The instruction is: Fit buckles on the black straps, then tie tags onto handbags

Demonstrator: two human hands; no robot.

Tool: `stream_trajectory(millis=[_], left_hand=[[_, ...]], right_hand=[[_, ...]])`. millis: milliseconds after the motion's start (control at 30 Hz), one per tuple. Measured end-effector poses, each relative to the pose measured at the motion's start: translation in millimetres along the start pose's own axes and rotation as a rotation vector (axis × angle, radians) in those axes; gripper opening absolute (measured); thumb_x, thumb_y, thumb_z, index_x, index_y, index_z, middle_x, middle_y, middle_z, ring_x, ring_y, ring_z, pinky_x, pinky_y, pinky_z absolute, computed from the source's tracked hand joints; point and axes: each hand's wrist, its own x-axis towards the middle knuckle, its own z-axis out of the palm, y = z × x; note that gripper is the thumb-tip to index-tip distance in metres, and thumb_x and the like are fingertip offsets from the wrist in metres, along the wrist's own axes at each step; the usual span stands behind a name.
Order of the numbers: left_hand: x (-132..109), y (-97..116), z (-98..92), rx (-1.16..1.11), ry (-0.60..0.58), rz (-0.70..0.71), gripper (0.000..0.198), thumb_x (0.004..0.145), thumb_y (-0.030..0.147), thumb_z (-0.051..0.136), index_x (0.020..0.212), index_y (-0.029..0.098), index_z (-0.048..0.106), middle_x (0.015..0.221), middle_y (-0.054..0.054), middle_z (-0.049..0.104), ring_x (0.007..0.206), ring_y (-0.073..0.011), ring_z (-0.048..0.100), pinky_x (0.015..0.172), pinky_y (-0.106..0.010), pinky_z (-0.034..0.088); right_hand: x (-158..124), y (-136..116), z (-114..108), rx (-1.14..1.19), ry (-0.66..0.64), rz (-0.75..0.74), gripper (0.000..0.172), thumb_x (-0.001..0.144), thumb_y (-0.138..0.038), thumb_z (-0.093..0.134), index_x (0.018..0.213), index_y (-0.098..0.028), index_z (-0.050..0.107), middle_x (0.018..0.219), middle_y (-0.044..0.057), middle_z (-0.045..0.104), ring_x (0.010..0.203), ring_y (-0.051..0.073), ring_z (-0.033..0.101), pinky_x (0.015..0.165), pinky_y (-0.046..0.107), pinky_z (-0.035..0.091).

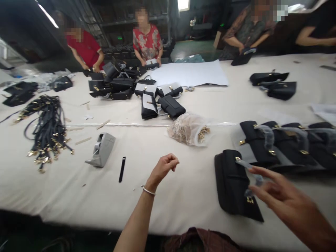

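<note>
Over the front middle of the table is my left hand [165, 166], its fingers curled in; nothing shows in them. A silver bangle [148, 191] circles that wrist. At the right, a black handbag [231, 182] lies on the table. Its handle [258, 180] is wrapped in clear plastic, with gold fittings at the ends. My right hand [280, 192] is at this handle, index finger and thumb apart on either side of it. Whether the fingertips touch the handle I cannot tell. Behind this bag several similar black handbags [258, 141] lie in a row.
A clear bag of gold hardware [189, 129] sits mid-table. To the left are a grey tape dispenser [103, 150], a black strip [122, 169] and a pile of black straps [48, 126]. Several people work across the table beside heaped handbags [120, 84] and a white sheet [189, 71].
</note>
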Motion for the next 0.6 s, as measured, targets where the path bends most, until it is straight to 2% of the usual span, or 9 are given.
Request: stream_trajectory(millis=[33,133,167,233,267,300,367,467,600], left_hand=[[-4,13,19.5,-0.042,-0.119,0.020,0.024,0.081,0.038,0.063,0.077,0.015,0.062,0.064,0.001,0.057,0.060,-0.0105,0.049,0.061,-0.023,0.042],[-14,47,70.4,-0.136,-0.410,0.059,0.017,0.078,0.030,0.068,0.076,0.014,0.067,0.072,-0.001,0.062,0.062,-0.0096,0.051,0.059,-0.022,0.041],[-17,56,83.3,-0.151,-0.464,0.064,0.017,0.078,0.030,0.070,0.076,0.013,0.068,0.074,-0.002,0.064,0.062,-0.0097,0.052,0.059,-0.022,0.042],[-20,68,102.0,-0.199,-0.534,0.053,0.020,0.076,0.032,0.073,0.076,0.013,0.068,0.073,-0.002,0.064,0.061,-0.0095,0.052,0.058,-0.022,0.042],[-20,71,108.1,-0.234,-0.553,0.035,0.023,0.076,0.034,0.074,0.077,0.012,0.068,0.071,-0.001,0.062,0.059,-0.0090,0.051,0.057,-0.022,0.041],[-19,71,112.3,-0.273,-0.567,0.010,0.027,0.076,0.038,0.075,0.079,0.012,0.067,0.068,0.000,0.061,0.058,-0.0085,0.049,0.056,-0.021,0.040],[-17,66,117.0,-0.358,-0.579,-0.036,0.034,0.075,0.042,0.076,0.087,0.012,0.066,0.067,0.000,0.061,0.056,-0.0082,0.049,0.055,-0.021,0.038],[-15,50,119.5,-0.455,-0.547,-0.059,0.037,0.075,0.042,0.078,0.093,0.012,0.065,0.069,-0.002,0.063,0.064,-0.0112,0.057,0.060,-0.022,0.040],[-17,33,121.8,-0.617,-0.465,-0.083,0.030,0.080,0.036,0.075,0.096,0.014,0.063,0.062,0.002,0.059,0.088,-0.0169,0.066,0.087,-0.028,0.044]], right_hand=[[-4,-20,10,0.027,0.035,-0.067,0.063,0.077,-0.054,0.068,0.134,-0.040,0.047,0.069,0.001,0.063,0.060,0.025,0.064,0.063,0.039,0.055],[-5,-60,38,0.108,-0.189,-0.154,0.074,0.077,-0.040,0.072,0.144,-0.036,0.040,0.076,-0.001,0.066,0.064,0.022,0.064,0.066,0.036,0.054],[-4,-66,43,0.110,-0.237,-0.170,0.069,0.077,-0.037,0.071,0.141,-0.034,0.045,0.078,-0.001,0.068,0.065,0.021,0.064,0.067,0.035,0.053],[-4,-65,45,0.120,-0.263,-0.163,0.041,0.081,-0.037,0.067,0.122,-0.031,0.062,0.078,0.000,0.068,0.066,0.020,0.063,0.066,0.033,0.050],[-6,-61,43,0.139,-0.254,-0.138,0.026,0.084,-0.039,0.064,0.108,-0.029,0.068,0.077,0.000,0.068,0.066,0.020,0.062,0.064,0.032,0.048],[-8,-56,39,0.177,-0.244,-0.095,0.019,0.086,-0.041,0.061,0.096,-0.027,0.070,0.075,0.001,0.068,0.066,0.020,0.061,0.062,0.032,0.047],[-15,-43,30,0.305,-0.248,0.006,0.021,0.085,-0.044,0.063,0.081,-0.024,0.069,0.071,0.000,0.065,0.064,0.019,0.058,0.059,0.030,0.044],[-27,-21,19,0.562,-0.223,0.085,0.025,0.081,-0.047,0.069,0.080,-0.022,0.066,0.071,-0.001,0.061,0.067,0.016,0.054,0.062,0.028,0.043],[-44,6,16,0.838,-0.108,0.059,0.029,0.083,-0.046,0.071,0.075,-0.020,0.062,0.102,0.003,0.065,0.087,0.017,0.058,0.079,0.030,0.047]])
